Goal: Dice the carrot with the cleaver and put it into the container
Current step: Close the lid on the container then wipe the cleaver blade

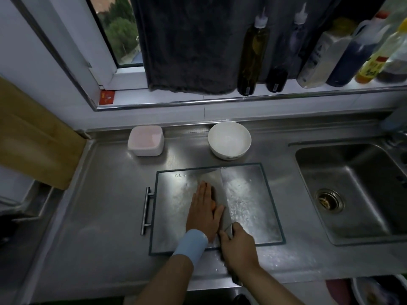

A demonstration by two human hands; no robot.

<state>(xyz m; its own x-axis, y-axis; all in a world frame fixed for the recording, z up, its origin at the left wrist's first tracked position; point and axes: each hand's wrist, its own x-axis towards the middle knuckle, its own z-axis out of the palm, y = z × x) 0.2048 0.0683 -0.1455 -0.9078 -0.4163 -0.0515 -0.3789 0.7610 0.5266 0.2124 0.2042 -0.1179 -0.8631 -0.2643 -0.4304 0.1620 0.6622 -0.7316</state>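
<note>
Leaning against the wall at the far left, a wooden board is seen above the steel counter. Farther right, at the back of the counter, a white tub with a pinkish top is set. A steel cutting board is laid in the middle of the counter, its bar handle on the left edge. On it the left hand is laid flat, fingers straight and held together, a light blue wristband worn at the wrist. The carrot is almost wholly covered by this palm; only an orange sliver is shown between the hand and the cleaver, whose broad blade is tilted just beside the fingers. Behind the cutting board a white bowl is placed, upright and apart from the tub. The cleaver's handle is gripped by the right hand, fingers curled tightly round it. At the far right a sink is sunk into the counter.
</note>
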